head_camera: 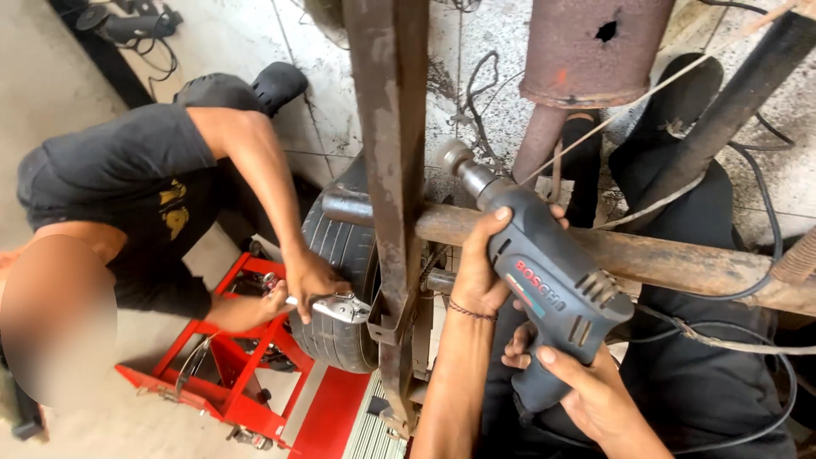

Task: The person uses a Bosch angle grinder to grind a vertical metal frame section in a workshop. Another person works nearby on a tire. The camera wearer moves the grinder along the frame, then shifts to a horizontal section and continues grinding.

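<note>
Both hands hold a blue-grey electric drill (544, 289) against a rusty horizontal bar (680, 259): left hand (480, 268) wrapped around its body, right hand (595, 399) closed on its handle. Nearby, a co-worker's hand (310, 276) grips locking pliers (340, 306) at a tyre (340, 255).

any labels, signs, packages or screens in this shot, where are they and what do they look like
Lettering on the drill: red moulded marking along the side of the grey-blue body, held between the left hand and right hand.
Print on the co-worker's shirt: small yellow design on black fabric, left of the tyre.
No packages, signs or screens.
</note>
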